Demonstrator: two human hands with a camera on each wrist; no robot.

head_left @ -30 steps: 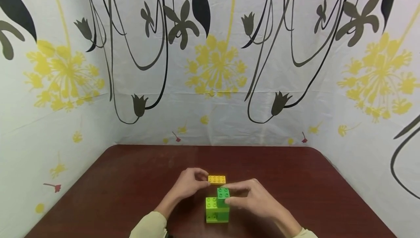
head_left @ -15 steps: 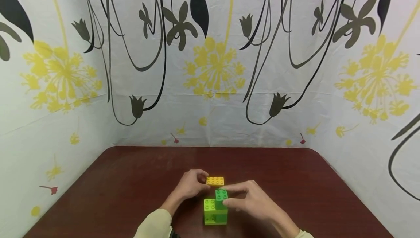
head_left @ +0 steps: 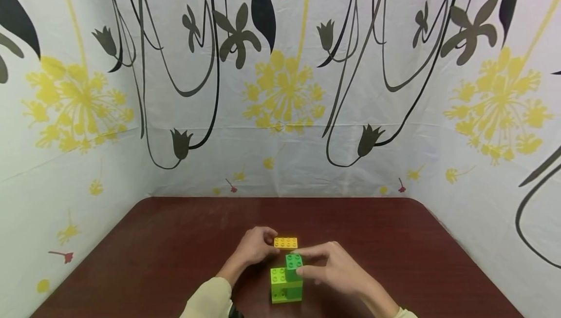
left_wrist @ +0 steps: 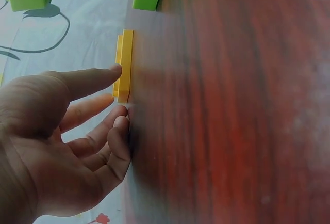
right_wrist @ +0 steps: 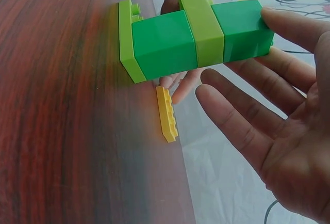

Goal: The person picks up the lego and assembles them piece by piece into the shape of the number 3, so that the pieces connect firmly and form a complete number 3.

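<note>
In the head view my left hand [head_left: 255, 247] is at the left end of a flat yellow toy building brick [head_left: 286, 243], thumb toward its front corner and forefinger toward the back. The left wrist view shows the thumb tip overlapping the yellow brick [left_wrist: 125, 69], fingers loosely bent; firm contact is unclear. My right hand [head_left: 339, 267] pinches the dark green block [head_left: 293, 261] on top of a green brick stack between thumb and forefinger. Beneath it come a light green brick [head_left: 278, 275], another dark green block [right_wrist: 165, 43] and a thin light green base [right_wrist: 129, 43].
The stack stands upright on a dark red-brown wooden table [head_left: 184, 240], nearer to me than the yellow brick. White cloth [head_left: 280, 162] printed with flowers encloses the table's back and both sides.
The whole view shifts slightly leftward and down. Both hands, the yellow brick and the stack keep nearly the same places relative to each other.
</note>
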